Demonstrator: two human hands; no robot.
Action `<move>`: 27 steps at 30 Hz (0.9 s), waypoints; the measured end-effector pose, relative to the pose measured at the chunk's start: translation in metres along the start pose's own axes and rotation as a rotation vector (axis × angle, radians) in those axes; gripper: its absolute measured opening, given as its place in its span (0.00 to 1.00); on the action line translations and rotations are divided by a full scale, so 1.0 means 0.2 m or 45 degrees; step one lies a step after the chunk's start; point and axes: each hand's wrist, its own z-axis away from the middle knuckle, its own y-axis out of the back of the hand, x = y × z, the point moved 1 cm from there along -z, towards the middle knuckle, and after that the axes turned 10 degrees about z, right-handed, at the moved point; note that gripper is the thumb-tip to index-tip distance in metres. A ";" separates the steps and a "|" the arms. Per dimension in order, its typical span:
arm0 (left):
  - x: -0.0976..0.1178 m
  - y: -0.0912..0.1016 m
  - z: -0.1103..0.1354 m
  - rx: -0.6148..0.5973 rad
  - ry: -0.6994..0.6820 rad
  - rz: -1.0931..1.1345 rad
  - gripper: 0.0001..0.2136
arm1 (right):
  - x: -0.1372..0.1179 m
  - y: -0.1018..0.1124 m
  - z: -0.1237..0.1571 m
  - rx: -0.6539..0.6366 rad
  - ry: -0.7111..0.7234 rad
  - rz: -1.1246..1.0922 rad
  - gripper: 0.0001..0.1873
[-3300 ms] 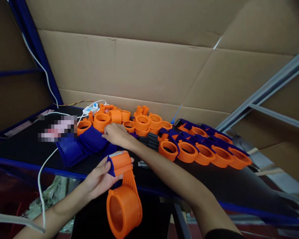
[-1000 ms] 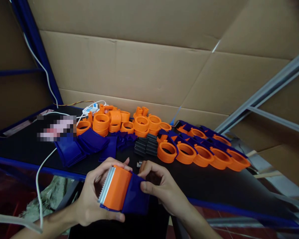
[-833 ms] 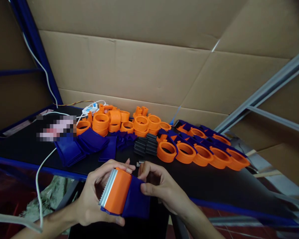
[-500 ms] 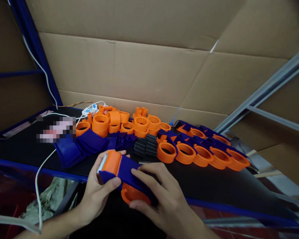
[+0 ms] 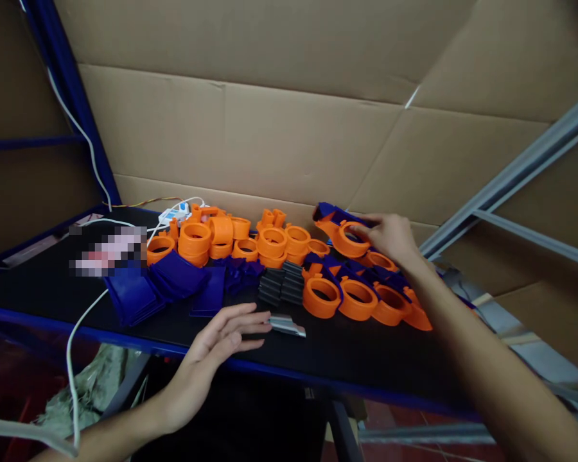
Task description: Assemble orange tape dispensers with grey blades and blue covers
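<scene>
My right hand (image 5: 390,239) grips an orange and dark-blue tape dispenser (image 5: 350,240) at the back right, above other dispensers of the same kind (image 5: 359,298) that stand in rows. The fingers close on its orange ring. Over the front of the table, my left hand (image 5: 221,340) is open and holds nothing, its fingers stretched out to the right. Silvery metal strips (image 5: 288,325) lie just beyond its fingertips; whether they touch, I cannot tell. Behind them sits a pile of black ridged pieces (image 5: 282,284).
Orange ring parts (image 5: 272,240) are stacked along the back. Flat dark-blue pieces (image 5: 178,276) and small blue parts (image 5: 241,273) lie at the left and middle. A white power strip (image 5: 174,213) is behind them. A white cable (image 5: 72,359) hangs over the front edge at left.
The tape dispenser, held in both hands before, is now in my right hand at the back right. My left hand has let go and opened. The metal strips have come into clear view.
</scene>
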 end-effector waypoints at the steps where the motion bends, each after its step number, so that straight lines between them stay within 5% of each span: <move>1: 0.00 0.00 0.00 -0.007 0.021 -0.022 0.17 | 0.06 -0.04 -0.07 -0.011 -0.025 0.115 0.23; 5: 0.01 0.01 -0.01 -0.020 0.085 -0.081 0.16 | 0.20 -0.18 -0.18 -0.059 -0.007 0.285 0.23; 12: 0.01 -0.02 0.03 -0.159 0.225 -0.148 0.14 | 0.25 -0.35 -0.16 -0.151 0.054 0.396 0.19; 27: 0.03 -0.06 0.06 -0.234 0.375 -0.189 0.13 | 0.19 -0.42 -0.13 -0.344 0.068 0.651 0.19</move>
